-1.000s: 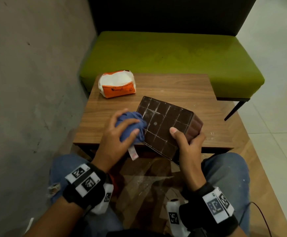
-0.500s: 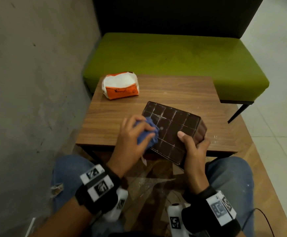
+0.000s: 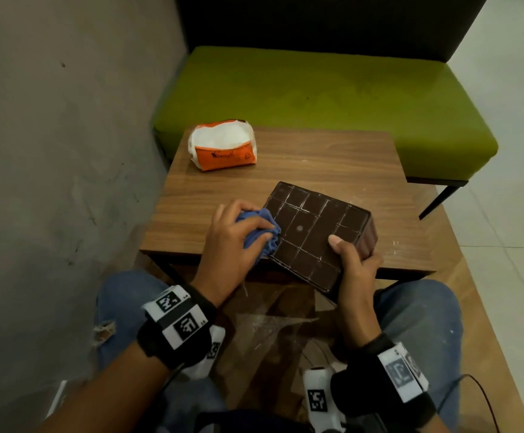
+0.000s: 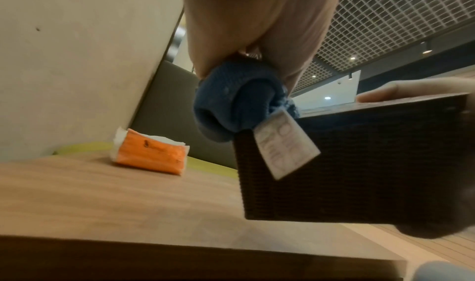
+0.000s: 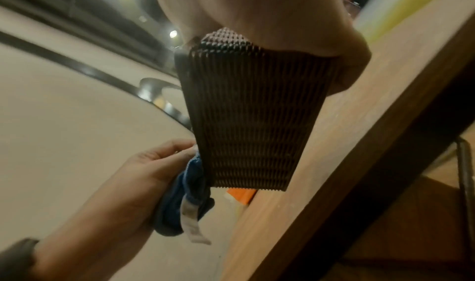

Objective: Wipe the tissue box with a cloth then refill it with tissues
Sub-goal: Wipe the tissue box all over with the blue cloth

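A dark brown tissue box [image 3: 316, 232] is tilted over the near edge of the wooden table [image 3: 316, 157], its gridded underside facing up. My right hand [image 3: 352, 264] grips its near right corner, thumb on the gridded face. My left hand [image 3: 232, 242] holds a bunched blue cloth [image 3: 262, 231] against the box's left edge. The cloth [image 4: 231, 106] has a white label [image 4: 282, 143] hanging in front of the ribbed box side [image 4: 359, 163]. The right wrist view shows the box [image 5: 252, 112] and the cloth [image 5: 185, 200] below it. An orange tissue pack [image 3: 223, 145] lies at the table's far left.
A green bench seat [image 3: 316, 95] with a dark backrest stands behind the table. A grey concrete wall [image 3: 51, 151] runs along the left. My knees in blue jeans [image 3: 420, 314] sit below the table's near edge, over a wooden floor.
The left hand with the cloth slid right onto the gridded face, then drew back to the box's left edge. The right hand kept its hold on the box.
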The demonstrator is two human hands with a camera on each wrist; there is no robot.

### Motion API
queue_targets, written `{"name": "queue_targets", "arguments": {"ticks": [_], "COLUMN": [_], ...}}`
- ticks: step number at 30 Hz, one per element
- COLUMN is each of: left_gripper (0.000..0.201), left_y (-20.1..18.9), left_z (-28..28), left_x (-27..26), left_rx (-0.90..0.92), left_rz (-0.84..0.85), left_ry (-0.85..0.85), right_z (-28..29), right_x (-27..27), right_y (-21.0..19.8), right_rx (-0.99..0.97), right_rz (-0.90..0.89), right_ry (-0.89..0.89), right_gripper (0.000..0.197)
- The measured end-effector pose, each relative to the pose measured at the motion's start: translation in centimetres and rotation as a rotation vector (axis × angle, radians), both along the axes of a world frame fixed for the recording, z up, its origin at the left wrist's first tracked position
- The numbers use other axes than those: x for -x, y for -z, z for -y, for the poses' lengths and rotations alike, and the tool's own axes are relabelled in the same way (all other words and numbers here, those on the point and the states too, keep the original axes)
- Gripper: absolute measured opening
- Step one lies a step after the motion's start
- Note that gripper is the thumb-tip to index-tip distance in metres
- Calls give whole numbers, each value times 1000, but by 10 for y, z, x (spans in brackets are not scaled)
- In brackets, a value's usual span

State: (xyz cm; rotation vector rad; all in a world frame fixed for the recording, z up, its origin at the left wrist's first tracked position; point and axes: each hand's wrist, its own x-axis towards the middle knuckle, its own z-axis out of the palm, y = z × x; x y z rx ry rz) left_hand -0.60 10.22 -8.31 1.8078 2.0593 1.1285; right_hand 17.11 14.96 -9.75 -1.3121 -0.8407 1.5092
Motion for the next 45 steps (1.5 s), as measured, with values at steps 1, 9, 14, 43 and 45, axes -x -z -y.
{"name": "queue_targets", "arguments": {"ticks": [1, 9, 14, 43, 45], "left_gripper": [13, 19, 17, 10, 10], "left_y": [-3, -12, -16, 4, -8], "left_z": [2, 0, 3, -11, -28], "left_x": [-8, -13, -35, 7, 4], "left_rx": [1, -9, -38, 25, -25], "left_rz": [-18, -130, -94, 135, 158], "left_ry": [27, 162, 160, -72, -113], "right_z": [-1, 0, -4, 5, 6], "right_x": [2, -2, 4, 0, 3], "right_y": [0, -3, -7, -1, -8], "right_rx": [9, -18, -52, -162, -206], "right_rz": [6, 19, 114, 74, 75], "right_ry": [14, 29, 66, -63, -80], "right_gripper": [81, 81, 96, 91, 90]}}
